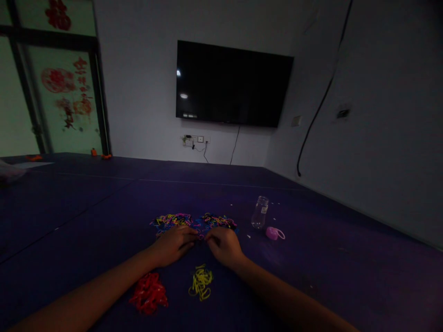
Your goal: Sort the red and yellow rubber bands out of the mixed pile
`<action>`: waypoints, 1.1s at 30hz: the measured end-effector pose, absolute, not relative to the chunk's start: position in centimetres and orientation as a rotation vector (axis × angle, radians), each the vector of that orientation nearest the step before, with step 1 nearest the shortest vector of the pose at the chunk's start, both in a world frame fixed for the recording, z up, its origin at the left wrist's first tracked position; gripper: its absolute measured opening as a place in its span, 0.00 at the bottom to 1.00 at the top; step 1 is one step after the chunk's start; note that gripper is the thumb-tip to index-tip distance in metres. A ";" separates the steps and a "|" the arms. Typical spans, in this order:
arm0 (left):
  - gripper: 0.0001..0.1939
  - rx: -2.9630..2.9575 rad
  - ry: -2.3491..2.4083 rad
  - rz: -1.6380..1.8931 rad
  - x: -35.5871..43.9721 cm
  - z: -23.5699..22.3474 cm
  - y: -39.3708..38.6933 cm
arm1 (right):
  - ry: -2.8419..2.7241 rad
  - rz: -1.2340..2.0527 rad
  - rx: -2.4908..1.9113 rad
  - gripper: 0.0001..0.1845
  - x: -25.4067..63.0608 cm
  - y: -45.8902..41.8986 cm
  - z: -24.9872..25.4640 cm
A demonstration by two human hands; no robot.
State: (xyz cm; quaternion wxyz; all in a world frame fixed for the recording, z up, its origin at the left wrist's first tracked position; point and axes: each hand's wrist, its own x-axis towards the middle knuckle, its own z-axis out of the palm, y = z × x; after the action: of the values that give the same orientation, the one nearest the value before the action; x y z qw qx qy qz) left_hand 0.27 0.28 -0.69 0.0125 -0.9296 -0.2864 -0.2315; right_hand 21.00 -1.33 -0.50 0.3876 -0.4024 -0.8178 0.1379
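Colourful rubber bands lie in two mixed piles, a left pile and a right pile, on the purple floor. My left hand rests at the near edge of the left pile, its fingers stretched out and apart from the thumb. My right hand is beside the right pile with fingers curled and tips pinched; whatever they hold is too small to make out. A pink rubber band shows between the fingertips of both hands. Closer to me sit a heap of red rubber bands and a smaller heap of yellow rubber bands.
To the right stands a clear bottle, with a pink looped cap near it. Small white scraps are scattered around. Beyond the floor, a television hangs on the wall, and a black cable runs down at right.
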 end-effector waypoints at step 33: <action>0.13 -2.866 -0.923 -0.651 0.7 0.3 -0.5 | -2.032 0.031 -1.285 0.16 23.3 1.6 -0.5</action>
State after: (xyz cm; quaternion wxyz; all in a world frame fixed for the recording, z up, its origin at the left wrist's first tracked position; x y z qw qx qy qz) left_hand 0.65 -0.54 0.28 0.0308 -0.9299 -0.2995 -0.2111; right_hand 23.32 1.64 -0.51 0.3603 -0.4986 -0.7883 0.0121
